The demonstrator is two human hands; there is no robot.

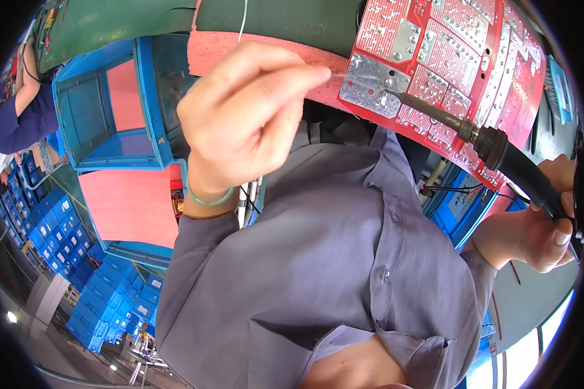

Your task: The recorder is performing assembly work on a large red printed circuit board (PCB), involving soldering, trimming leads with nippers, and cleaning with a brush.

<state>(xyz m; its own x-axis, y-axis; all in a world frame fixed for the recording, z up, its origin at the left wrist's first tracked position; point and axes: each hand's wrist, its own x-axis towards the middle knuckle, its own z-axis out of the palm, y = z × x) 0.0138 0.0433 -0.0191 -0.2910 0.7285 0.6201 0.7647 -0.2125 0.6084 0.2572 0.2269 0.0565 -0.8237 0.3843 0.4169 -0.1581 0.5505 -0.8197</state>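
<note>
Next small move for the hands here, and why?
Probably ease the thin wire slightly toward the soldering iron's tip: the left hand pinches that wire over the silver patch on the red circuit board, and the right hand holds the iron with its tip at the same patch. I can't tell whether wire and tip already touch.
</note>
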